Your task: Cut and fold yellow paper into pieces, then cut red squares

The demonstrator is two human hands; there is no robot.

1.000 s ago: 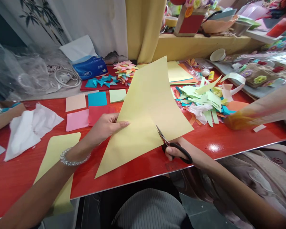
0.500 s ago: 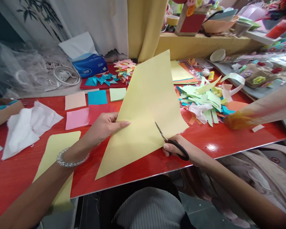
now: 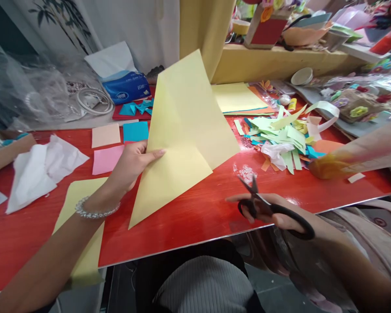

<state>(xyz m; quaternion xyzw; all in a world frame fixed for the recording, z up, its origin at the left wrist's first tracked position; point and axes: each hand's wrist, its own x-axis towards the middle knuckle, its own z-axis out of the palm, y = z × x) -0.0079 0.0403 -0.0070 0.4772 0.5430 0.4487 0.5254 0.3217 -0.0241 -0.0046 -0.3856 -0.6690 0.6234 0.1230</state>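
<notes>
Scissors (image 3: 256, 198) moved off yellow paper (image 3: 179, 117) to lower right | right grip (image 3: 284, 202) holds them | left grip (image 3: 133, 161) pinches paper | pulling may tear slit (image 3: 204, 159)

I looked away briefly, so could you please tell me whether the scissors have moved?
Yes, the scissors have moved right, closer to the pile of paper scraps.

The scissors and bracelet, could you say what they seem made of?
Scissors: blades likely steel, grey with a metallic sheen; handles probably plastic, smooth black. Bracelet: shiny, silvery beads or links, perhaps metal or glass; its glints leave that open.
</notes>
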